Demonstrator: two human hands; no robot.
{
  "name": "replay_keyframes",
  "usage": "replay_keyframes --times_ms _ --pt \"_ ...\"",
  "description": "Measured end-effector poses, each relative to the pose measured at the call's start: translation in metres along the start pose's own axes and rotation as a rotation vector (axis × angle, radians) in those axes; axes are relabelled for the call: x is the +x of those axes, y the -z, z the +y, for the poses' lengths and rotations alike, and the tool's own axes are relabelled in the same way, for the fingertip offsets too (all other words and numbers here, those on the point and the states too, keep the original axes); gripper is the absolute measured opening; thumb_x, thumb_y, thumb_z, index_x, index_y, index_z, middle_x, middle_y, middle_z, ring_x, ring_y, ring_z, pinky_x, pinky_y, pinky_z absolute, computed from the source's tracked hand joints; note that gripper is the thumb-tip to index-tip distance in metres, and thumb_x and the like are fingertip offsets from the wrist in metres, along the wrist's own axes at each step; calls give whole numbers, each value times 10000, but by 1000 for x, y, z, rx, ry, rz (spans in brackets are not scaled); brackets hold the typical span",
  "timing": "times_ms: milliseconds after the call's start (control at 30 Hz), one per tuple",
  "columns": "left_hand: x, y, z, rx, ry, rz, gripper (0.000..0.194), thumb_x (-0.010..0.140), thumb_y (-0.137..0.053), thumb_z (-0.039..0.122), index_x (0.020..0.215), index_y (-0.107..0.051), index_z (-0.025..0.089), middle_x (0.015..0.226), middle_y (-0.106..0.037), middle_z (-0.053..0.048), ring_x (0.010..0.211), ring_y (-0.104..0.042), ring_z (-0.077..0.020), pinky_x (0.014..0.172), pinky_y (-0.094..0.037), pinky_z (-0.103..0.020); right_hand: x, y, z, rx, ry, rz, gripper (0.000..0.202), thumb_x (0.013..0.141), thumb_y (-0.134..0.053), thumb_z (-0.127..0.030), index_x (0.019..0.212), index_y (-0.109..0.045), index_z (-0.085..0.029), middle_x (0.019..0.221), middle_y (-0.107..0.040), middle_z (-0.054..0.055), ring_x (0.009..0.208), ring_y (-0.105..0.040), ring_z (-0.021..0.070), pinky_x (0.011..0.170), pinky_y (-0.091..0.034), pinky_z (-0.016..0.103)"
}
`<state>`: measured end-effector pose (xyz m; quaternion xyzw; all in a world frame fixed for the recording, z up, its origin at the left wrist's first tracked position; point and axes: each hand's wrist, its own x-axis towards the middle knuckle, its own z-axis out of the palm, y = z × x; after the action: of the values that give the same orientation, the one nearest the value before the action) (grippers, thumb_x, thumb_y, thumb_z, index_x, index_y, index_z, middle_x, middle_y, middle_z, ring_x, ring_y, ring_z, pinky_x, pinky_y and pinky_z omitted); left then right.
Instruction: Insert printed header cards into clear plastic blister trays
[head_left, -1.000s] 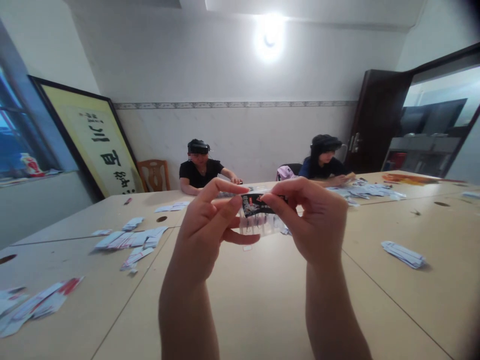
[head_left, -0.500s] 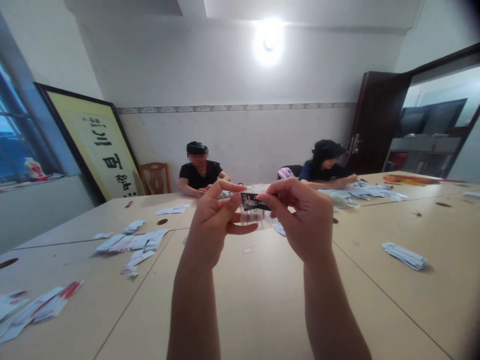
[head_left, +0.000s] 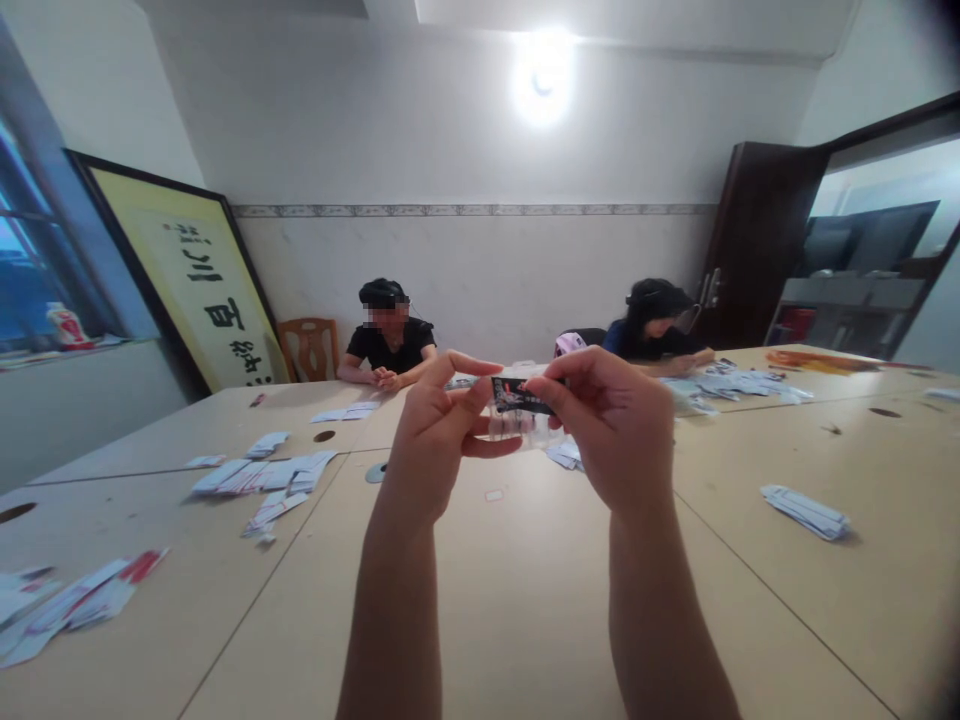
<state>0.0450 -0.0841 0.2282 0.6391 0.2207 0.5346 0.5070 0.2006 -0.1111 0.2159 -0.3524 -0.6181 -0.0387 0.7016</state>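
In the head view a small black label with white print [head_left: 517, 395] is held up between my two hands, above the middle of the table. My left hand [head_left: 442, 420] pinches its left end with thumb and forefinger, while the lower fingers curl around a clear plastic case [head_left: 510, 428] just behind and below the label. The right end of the label is pinched by my right hand [head_left: 615, 420]. Part of the case is hidden behind the label and my fingers.
Bundles of white paper strips lie on the wooden table [head_left: 525, 600], at left [head_left: 262, 475] and right [head_left: 806, 512]. Two people [head_left: 394, 345] [head_left: 652, 325] sit across it. A paper pile [head_left: 735, 385] lies at far right. A small white piece [head_left: 493, 495] lies below my hands.
Both hands have shifted slightly right with the label, which now looks flatter and shows more print. The person across at left has drawn their hands together, away from the things near my hands.
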Motion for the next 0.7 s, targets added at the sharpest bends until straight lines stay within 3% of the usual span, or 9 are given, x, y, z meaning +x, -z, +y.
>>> replay_keyframes --times_ms 400,533,600,700 --pt "7 -1 -6 -47 -14 -8 270 829 -731 360 976 -566 205 785 -689 22 625 -746 -173 547 -634 -253 0 -4 1 91 -31 5 151 830 -754 -258 737 -650 -201 633 -632 -37 556 -569 92 500 -460 220" --pt "12 7 -10 -16 -27 73 225 839 -712 323 961 -566 203 760 -654 33 614 -737 -158 538 -630 -243 0 4 -4 236 -34 79 152 832 -758 -254 762 -631 -209 643 -617 -43 516 -586 90 456 -486 218" --pt "15 12 -12 11 -26 109 206 850 -703 311 956 -567 199 747 -647 31 629 -733 -150 565 -636 -242 1 11 -6 304 -56 100 168 829 -765 -259 762 -619 -209 621 -593 -50 462 -576 88 398 -457 216" --pt "16 18 -12 20 -41 120 201 862 -694 322 960 -568 199 749 -652 28 608 -705 -124 598 -649 -260 1 15 -6 346 -127 35 180 808 -788 -262 745 -632 -200 550 -547 -67 379 -507 69 324 -353 202"
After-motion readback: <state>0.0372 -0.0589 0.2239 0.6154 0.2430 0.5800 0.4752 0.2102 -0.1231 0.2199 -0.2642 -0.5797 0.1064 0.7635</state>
